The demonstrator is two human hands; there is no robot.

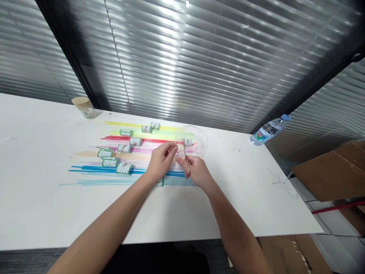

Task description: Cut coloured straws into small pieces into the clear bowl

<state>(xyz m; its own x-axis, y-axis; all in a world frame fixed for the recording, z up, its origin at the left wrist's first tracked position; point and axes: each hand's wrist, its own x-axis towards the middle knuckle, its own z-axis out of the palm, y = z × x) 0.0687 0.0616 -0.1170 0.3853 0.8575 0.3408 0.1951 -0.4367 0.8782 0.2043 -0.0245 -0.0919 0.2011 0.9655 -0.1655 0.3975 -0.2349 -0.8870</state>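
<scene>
My right hand (196,170) grips a small pair of scissors (186,158), its blades pointing away from me. Just to the left, the fingers of my left hand (163,159) are pinched on a thin, pale strand, hard to see against the background. Both hands are above a clear round plastic dish (205,141). Under and beside them lie rows of long thin coloured strands: yellow, light green, red (154,140), pink, orange, blue (94,168) and light blue (94,182). Several rolled labels in green and white, such as this label (124,168), are around or on the strands.
A cup with a tan lid (81,101) is at the back left of the white table (34,198). A water bottle (268,131) stands near the right edge, with a clear plastic piece (281,183) in front. Blinds (171,61) rise behind; cardboard boxes (330,171) are at right.
</scene>
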